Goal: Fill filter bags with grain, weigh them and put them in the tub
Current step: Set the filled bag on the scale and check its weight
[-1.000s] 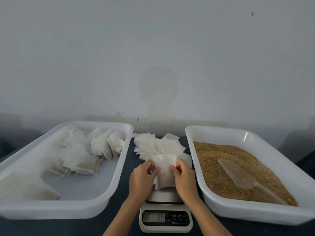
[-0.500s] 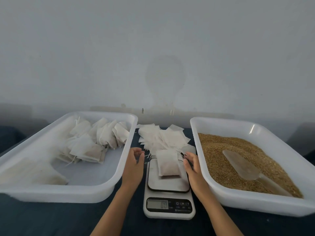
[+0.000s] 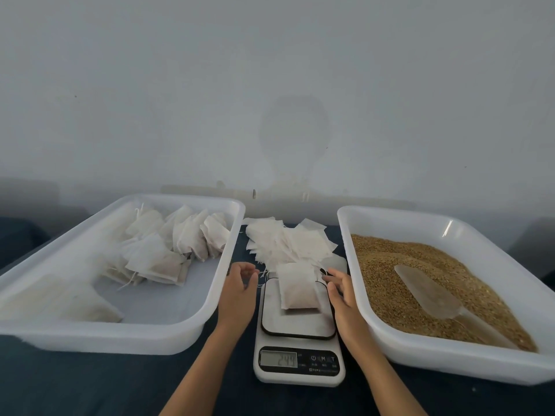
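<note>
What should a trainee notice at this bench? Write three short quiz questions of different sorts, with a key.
1. True or false: the left hand grips the filled bag on the scale.
2. Where does the scoop lie? A) in the tub of grain B) on the scale C) in the tub of filled bags
3. Fill in: the loose pile of empty bags lies on the table behind the ____.

Key: 1 false, both hands, the right hand too, are off the bag; 2 A; 3 scale.
</note>
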{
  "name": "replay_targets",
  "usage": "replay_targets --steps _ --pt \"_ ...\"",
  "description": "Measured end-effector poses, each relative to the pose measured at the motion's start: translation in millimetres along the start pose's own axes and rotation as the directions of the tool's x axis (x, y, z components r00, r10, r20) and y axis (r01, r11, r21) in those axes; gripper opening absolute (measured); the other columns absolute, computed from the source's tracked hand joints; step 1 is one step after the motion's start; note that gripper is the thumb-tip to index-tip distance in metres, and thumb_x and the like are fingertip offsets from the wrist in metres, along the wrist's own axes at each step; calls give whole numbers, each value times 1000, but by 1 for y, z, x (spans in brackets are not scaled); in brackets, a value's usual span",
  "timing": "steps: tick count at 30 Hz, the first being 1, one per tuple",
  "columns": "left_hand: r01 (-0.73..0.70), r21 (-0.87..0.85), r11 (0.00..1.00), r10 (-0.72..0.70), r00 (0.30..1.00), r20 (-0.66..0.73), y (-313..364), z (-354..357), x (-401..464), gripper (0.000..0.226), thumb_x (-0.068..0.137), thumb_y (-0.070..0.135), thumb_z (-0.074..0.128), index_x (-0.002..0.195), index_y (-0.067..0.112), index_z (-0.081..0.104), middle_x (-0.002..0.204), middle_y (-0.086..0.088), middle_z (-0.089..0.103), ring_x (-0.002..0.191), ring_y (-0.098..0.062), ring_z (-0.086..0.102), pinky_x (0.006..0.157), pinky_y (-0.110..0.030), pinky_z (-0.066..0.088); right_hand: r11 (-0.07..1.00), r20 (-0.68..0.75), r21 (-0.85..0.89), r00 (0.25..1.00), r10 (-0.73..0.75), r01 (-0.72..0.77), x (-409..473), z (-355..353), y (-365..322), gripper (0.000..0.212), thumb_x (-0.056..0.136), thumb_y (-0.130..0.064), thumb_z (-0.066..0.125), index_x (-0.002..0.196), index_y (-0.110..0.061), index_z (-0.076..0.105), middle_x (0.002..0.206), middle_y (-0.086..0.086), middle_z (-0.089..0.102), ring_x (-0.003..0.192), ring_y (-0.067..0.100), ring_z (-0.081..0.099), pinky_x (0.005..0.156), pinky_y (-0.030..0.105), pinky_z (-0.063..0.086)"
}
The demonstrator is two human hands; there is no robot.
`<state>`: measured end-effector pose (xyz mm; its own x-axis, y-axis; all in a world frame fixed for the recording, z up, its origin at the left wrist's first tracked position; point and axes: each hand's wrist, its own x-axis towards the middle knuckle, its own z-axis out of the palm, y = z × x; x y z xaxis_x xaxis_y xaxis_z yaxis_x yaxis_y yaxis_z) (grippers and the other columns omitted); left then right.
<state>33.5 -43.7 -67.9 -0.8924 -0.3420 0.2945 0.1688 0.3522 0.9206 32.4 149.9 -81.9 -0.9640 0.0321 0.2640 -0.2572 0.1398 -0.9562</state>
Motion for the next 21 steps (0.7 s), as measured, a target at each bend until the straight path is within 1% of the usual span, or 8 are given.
replay_targets --steps 5,8,10,12,14,16,19,21 --pt "12 47 999 -16 997 77 2 2 -2 11 93 16 54 104 16 56 103 1 63 100 -15 58 88 -26 44 999 43 -21 999 -23 24 -2 0 -2 28 99 -12 42 125 -18 49 122 -1 57 118 8 50 101 23 35" --pt "-40 97 994 23 984 178 6 6 -2 12 93 21 55 99 15 64 105 1 65 105 -18 56 94 -35 45 994 88 -65 993 -79 85 -2 2 -5 28 99 -11 42 121 -25 53 121 -9 57 116 -1 51 99 16 37" --pt "-87 135 987 58 976 208 8 11 -3 14 92 24 58 92 15 68 111 4 64 113 -16 52 98 -37 41 985 106 -113 987 -118 129 -2 3 -7 29 99 -11 42 115 -31 56 119 -15 58 114 -8 50 96 9 36" --pt "-102 203 974 59 976 209 11 15 -3 16 90 32 59 95 20 68 118 7 60 120 -13 44 102 -35 36 971 114 -169 982 -154 172 -1 3 -8 31 98 -9 43 109 -34 59 115 -16 61 112 -10 50 94 8 35" --pt "-89 288 954 26 977 213 13 19 -3 32 87 40 61 111 19 62 125 6 55 124 -13 40 105 -34 32 959 119 -206 978 -171 193 -1 4 -7 32 98 -8 44 103 -35 61 111 -14 63 109 -8 51 95 10 37" --pt "-37 301 953 -29 977 211 16 21 -2 54 83 44 65 127 17 49 127 5 52 124 -14 39 107 -34 32 958 116 -213 979 -168 190 0 5 -7 32 97 -8 45 101 -34 63 112 -11 62 112 -2 51 99 15 36" --pt "11 185 983 -47 980 192 25 23 -3 74 78 39 73 136 16 34 110 9 52 113 -14 47 107 -37 34 958 122 -193 974 -189 210 0 6 -13 32 96 -7 47 103 -34 64 115 -14 61 119 2 48 105 23 32" --pt "31 102 994 -50 981 189 32 22 -5 78 76 30 77 137 18 30 101 8 54 105 -14 52 100 -34 43 959 130 -141 965 -229 246 -2 6 -22 36 94 -4 47 102 -33 65 114 -12 63 118 1 49 104 19 33"
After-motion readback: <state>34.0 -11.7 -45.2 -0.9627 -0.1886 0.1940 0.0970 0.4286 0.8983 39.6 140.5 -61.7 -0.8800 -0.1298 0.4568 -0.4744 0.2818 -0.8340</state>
